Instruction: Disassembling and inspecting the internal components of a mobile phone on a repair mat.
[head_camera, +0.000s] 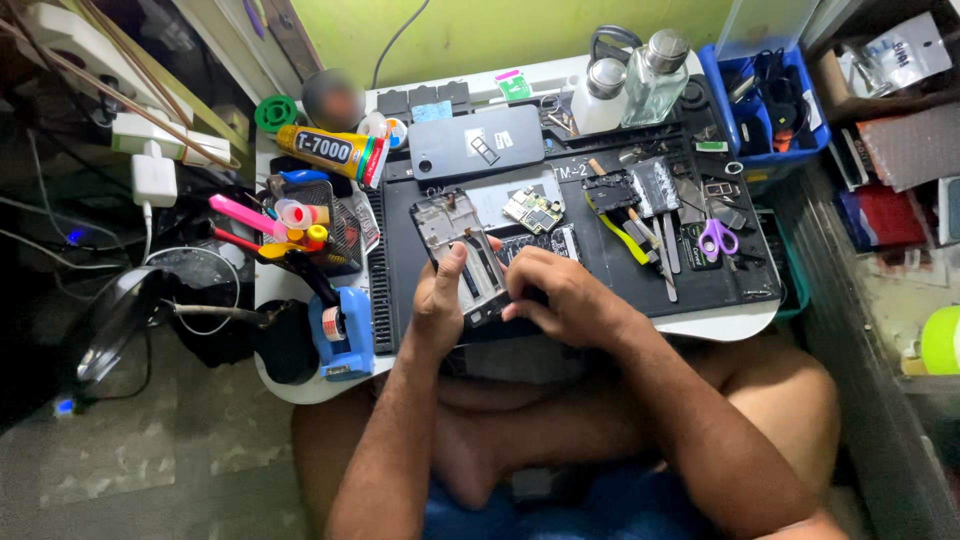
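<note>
My left hand (438, 300) grips the near end of an opened phone frame (455, 230), thumb pressed on its inner side. The frame lies lengthwise on a black work mat (620, 275). My right hand (560, 295) rests over the frame's lower right part with fingers curled down; whether it holds a small tool I cannot tell. A small circuit board (532, 210) lies just beyond the frame. A dark phone back cover (476, 143) lies further back on the mat.
Purple scissors (716, 238), tweezers and small parts lie at the mat's right. Two glass bottles (655, 78) stand at the back. A glue tube (330, 150), a mesh holder of pens (320, 225) and a blue tape dispenser (342, 335) sit left. A blue bin (770, 100) stands right.
</note>
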